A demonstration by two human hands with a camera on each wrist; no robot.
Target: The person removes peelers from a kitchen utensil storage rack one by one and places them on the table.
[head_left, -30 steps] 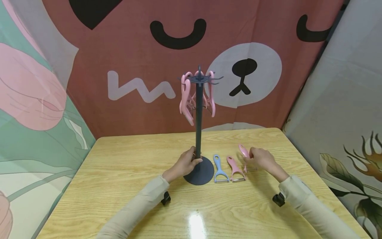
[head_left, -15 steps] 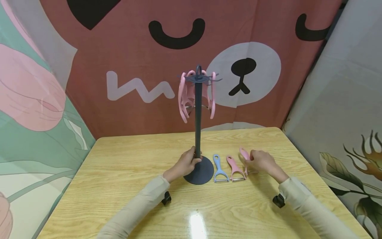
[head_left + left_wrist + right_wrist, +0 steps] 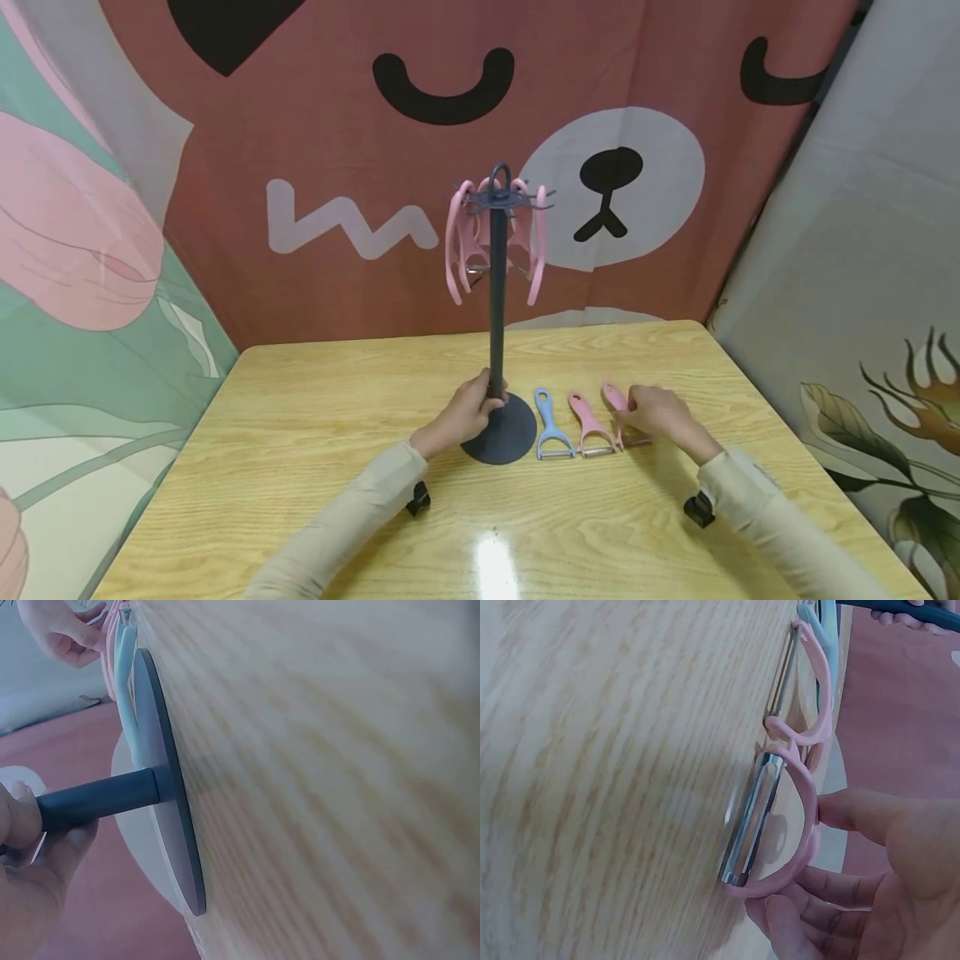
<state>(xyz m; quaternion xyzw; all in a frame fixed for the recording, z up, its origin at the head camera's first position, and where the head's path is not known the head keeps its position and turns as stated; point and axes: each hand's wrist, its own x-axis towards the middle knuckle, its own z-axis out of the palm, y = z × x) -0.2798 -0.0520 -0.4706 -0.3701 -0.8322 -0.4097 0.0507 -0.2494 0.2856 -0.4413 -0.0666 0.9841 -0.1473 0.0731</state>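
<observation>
My left hand (image 3: 463, 411) grips the lower post of a dark grey rotating rack (image 3: 497, 333), just above its round base. Pink peelers (image 3: 459, 242) hang from hooks around the rack's top. Right of the base a blue peeler (image 3: 550, 425) lies on the table, and beside it a pink peeler (image 3: 589, 423). My right hand (image 3: 663, 414) pinches another pink peeler (image 3: 808, 825) between thumb and fingers. In the right wrist view its blade end is down at the tabletop, touching or nearly touching the neighbouring peeler. Fingers cover part of its handle in the head view.
Everything stands on a light wood table (image 3: 300, 467). A curtain with a bear's face (image 3: 337, 150) hangs behind the far edge, and patterned cloths flank both sides. Several hooks (image 3: 543, 196) project from the rack's top.
My right hand has lowered the pink peeler to the table, beside the other two. The rack's top has turned, shifting the hanging peelers around the post. My left hand stays on the post.
</observation>
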